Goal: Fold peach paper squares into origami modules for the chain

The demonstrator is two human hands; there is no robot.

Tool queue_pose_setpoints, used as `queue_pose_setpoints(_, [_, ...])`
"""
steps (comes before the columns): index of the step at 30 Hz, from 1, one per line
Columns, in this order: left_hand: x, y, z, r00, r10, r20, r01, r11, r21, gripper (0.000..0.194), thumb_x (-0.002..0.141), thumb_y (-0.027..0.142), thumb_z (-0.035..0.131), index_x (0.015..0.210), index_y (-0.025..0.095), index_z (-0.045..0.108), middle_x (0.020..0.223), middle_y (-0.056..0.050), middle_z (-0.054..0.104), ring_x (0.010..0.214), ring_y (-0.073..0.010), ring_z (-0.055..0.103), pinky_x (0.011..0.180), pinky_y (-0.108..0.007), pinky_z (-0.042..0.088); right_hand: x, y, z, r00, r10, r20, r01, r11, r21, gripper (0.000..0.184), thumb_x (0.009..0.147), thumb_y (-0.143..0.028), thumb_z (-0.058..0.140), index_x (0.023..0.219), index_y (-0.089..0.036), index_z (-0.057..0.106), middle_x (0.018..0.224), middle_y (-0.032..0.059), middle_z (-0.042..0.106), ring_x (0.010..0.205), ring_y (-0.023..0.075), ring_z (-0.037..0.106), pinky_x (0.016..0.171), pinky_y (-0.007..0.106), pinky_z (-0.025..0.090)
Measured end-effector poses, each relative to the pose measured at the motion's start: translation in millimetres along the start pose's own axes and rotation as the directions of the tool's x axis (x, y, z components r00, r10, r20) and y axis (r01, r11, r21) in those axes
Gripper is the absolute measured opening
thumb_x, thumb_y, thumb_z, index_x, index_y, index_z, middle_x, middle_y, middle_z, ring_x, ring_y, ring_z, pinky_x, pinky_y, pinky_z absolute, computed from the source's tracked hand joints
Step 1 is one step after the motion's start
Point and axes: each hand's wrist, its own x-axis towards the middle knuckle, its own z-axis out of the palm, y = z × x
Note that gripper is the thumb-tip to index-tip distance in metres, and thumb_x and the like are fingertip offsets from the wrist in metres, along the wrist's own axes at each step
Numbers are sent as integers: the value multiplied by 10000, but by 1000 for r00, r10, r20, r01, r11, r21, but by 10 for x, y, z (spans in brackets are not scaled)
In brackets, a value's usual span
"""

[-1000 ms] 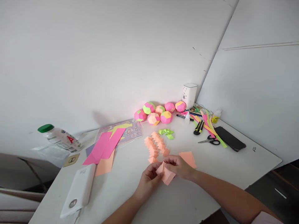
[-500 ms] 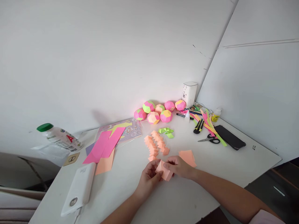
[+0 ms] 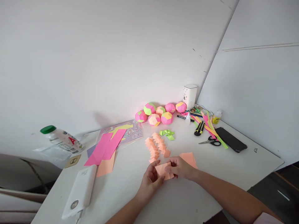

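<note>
A peach paper square (image 3: pixel 163 171) with fold creases is held between both hands above the white table. My left hand (image 3: pixel 151 179) pinches its left edge, thumb in front. On the right side, my right hand (image 3: pixel 179 168) grips the sheet with its thumb laid across the front. Just beyond my hands stand two rows of folded peach paper units (image 3: pixel 153 148). Green folded units (image 3: pixel 167 133) lie behind them. Beside my right hand rests a stack of peach paper squares (image 3: pixel 189 159), partly covered by the hand and wrist.
Several multicoloured paper balls (image 3: pixel 154 119) sit against the wall. To the right are scissors (image 3: pixel 211 141), a cutter (image 3: pixel 199 128), paper strips (image 3: pixel 213 126) and a black phone-like slab (image 3: pixel 230 139). Pink paper sheets (image 3: pixel 105 149), a white power bank (image 3: pixel 80 191) and a bottle (image 3: pixel 63 140) occupy the left.
The peach square was bent up along its folds; now it is opened flatter and turned more level between my hands. The camera view has shifted slightly.
</note>
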Motion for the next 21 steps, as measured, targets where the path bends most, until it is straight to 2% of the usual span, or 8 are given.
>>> queue_pose_setpoints(2, [7,-31,-12,1000,19,2,-19,999,-29,513,703,332,728,1161,261,509,801,21,551,634,-97,531,555,-210,450,-1,13,2,999,19,39,-19,1000,-9,252,761,-314,608,654,-181,423,509,-48,509,458,82,458,427,187,351])
queue_pose_setpoints(5, [26,-61,-32,1000,20,13,-19,998,-59,488,715,354,713,1150,266,509,885,1,578,628,-95,537,546,-217,455,-7,20,16,999,23,26,-22,1000,-17,245,762,-306,608,662,-181,423,513,-60,475,457,75,445,422,180,346])
queue_pose_setpoints(10, [35,-28,-36,994,4,-114,-4,1000,-6,499,695,367,720,1131,232,519,980,-36,601,645,-111,572,591,-252,487,-17,14,34,1000,9,16,-8,999,-31,206,776,-325,596,715,-175,470,588,-47,500,475,75,470,425,182,378])
queue_pose_setpoints(12, [16,-3,-16,997,7,-81,-9,999,-34,485,709,368,707,1121,227,494,965,-46,613,717,-149,601,612,-265,495,-14,22,36,1000,14,4,-14,999,-33,196,789,-324,578,713,-175,475,568,-45,510,465,78,469,425,186,380])
queue_pose_setpoints(14, [-12,9,3,1000,11,9,-10,999,-41,430,735,365,685,1085,232,473,959,-51,621,784,-175,609,617,-261,493,-9,31,38,1000,21,-15,-22,999,-24,190,797,-318,564,710,-177,472,538,-51,500,454,77,455,422,185,373])
queue_pose_setpoints(17, [-47,-11,6,994,7,111,-10,1000,29,330,777,358,647,1025,239,465,881,-20,614,724,-146,594,583,-231,471,-7,38,40,998,48,-35,-49,998,-29,195,793,-312,570,701,-180,459,522,-59,482,446,72,437,416,178,355])
queue_pose_setpoints(19, [-54,-37,-8,992,-6,127,-6,995,96,301,793,361,625,1025,237,480,853,-11,607,665,-127,577,565,-229,464,-10,39,39,998,57,-29,-58,997,-48,210,798,-322,567,696,-181,449,518,-59,476,450,74,443,415,176,346])
queue_pose_setpoints(21, [-51,-55,-25,993,-14,116,-4,988,155,324,801,367,608,1077,233,502,915,-35,616,715,-148,590,612,-260,484,-14,40,37,999,50,-11,-51,997,-63,223,801,-340,566,698,-179,450,534,-53,480,467,81,461,418,177,349])
